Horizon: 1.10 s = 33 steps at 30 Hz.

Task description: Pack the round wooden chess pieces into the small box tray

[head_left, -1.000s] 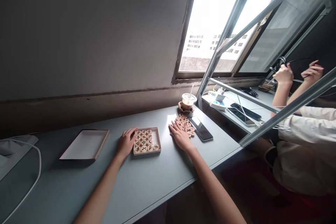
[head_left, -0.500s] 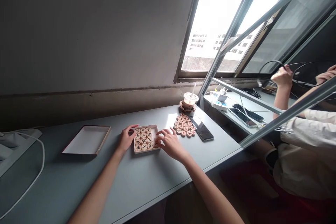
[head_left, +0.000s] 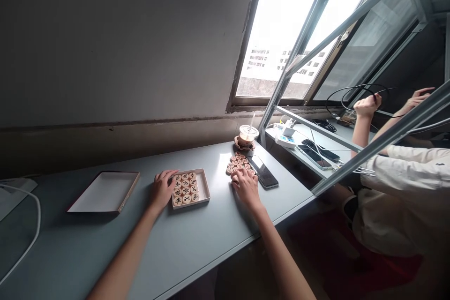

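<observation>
A shallow open box point(head_left: 208, 187) holds round wooden Chinese chess pieces point(head_left: 186, 191) with black characters, set in three columns. Its right-hand strip is bare inside. At the left wall my left hand point(head_left: 162, 191) has its fingers closed over the rim. My right hand point(head_left: 247, 190) is at the near side of a cluster of pieces with red characters point(head_left: 231, 165). Its fingers are curled down round a piece that they mostly hide. The box's lid point(head_left: 105, 192) lies hollow side up to the left.
Behind the red pieces stands a lidded drink cup point(head_left: 248, 135) with a straw. A phone point(head_left: 264, 173) lies to their right. Beyond a metal frame point(head_left: 277, 89), a co-worker's hand point(head_left: 366, 104) holds a black cable near a power strip point(head_left: 285, 139). A white cord point(head_left: 37, 225) runs at far left.
My right hand has gone from the box's right side to the red pieces. The piece under its fingers in the box is gone from there. My left hand stays at the rim.
</observation>
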Each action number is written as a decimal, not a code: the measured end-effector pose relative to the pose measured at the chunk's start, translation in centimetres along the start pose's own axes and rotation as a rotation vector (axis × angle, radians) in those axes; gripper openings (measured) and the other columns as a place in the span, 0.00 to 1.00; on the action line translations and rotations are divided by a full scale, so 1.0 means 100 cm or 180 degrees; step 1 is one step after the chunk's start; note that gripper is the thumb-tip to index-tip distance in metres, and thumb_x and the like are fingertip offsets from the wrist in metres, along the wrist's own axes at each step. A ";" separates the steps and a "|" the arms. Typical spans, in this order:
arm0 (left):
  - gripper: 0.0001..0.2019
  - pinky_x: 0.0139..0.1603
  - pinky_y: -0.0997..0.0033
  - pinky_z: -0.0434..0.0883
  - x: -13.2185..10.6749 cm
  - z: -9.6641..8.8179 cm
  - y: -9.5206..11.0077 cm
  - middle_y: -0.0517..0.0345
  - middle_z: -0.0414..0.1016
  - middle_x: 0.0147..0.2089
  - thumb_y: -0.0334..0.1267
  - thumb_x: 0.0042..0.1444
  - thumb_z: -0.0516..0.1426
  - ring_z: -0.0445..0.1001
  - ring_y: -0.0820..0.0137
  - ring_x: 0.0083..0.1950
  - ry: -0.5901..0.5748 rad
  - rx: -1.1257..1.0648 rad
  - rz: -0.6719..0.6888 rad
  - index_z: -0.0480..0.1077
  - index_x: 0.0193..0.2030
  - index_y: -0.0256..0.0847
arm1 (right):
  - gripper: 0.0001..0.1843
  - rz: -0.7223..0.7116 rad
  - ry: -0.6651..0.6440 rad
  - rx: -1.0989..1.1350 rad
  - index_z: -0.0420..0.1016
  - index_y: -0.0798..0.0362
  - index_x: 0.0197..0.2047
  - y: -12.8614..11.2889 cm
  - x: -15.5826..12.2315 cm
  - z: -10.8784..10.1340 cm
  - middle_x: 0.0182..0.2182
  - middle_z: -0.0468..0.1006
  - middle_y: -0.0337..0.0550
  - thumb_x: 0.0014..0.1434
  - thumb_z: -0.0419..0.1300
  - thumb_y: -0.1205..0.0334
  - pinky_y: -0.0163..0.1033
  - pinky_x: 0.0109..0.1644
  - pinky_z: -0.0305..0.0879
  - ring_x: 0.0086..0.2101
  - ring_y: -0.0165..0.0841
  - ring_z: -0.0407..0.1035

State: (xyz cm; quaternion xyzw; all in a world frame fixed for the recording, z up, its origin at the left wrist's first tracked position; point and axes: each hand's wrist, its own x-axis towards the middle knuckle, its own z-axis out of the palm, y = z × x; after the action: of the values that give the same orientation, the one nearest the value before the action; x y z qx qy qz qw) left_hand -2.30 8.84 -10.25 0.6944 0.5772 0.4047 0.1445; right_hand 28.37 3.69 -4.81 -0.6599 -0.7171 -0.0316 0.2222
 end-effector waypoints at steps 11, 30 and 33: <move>0.17 0.55 0.58 0.64 0.000 -0.003 0.002 0.52 0.74 0.50 0.37 0.57 0.48 0.67 0.60 0.51 -0.0022 0.0095 0.0100 0.72 0.49 0.42 | 0.06 0.0235 -0.0015 0.1917 0.71 0.52 0.31 0.019 0.002 0.005 0.31 0.75 0.41 0.55 0.58 0.59 0.38 0.38 0.62 0.33 0.34 0.69; 0.17 0.55 0.57 0.65 -0.001 -0.002 0.006 0.53 0.74 0.50 0.34 0.57 0.48 0.67 0.61 0.51 -0.0047 -0.0061 -0.0018 0.72 0.49 0.43 | 0.09 -0.0111 0.0366 -0.0023 0.73 0.49 0.36 0.017 -0.011 0.003 0.37 0.76 0.41 0.64 0.52 0.60 0.42 0.45 0.48 0.43 0.37 0.66; 0.16 0.56 0.57 0.64 -0.002 -0.003 0.008 0.52 0.73 0.50 0.34 0.56 0.50 0.67 0.61 0.52 0.0085 -0.0017 -0.0047 0.72 0.49 0.44 | 0.10 -0.0114 0.0406 0.0109 0.73 0.49 0.35 0.013 -0.010 -0.001 0.37 0.76 0.41 0.64 0.52 0.61 0.42 0.44 0.49 0.42 0.37 0.66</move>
State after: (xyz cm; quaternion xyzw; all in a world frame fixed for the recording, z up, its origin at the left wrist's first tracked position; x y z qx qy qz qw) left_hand -1.96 8.37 -9.64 0.6843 0.5831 0.4143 0.1416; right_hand 29.71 2.87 -5.45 -0.6397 -0.7136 -0.0653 0.2781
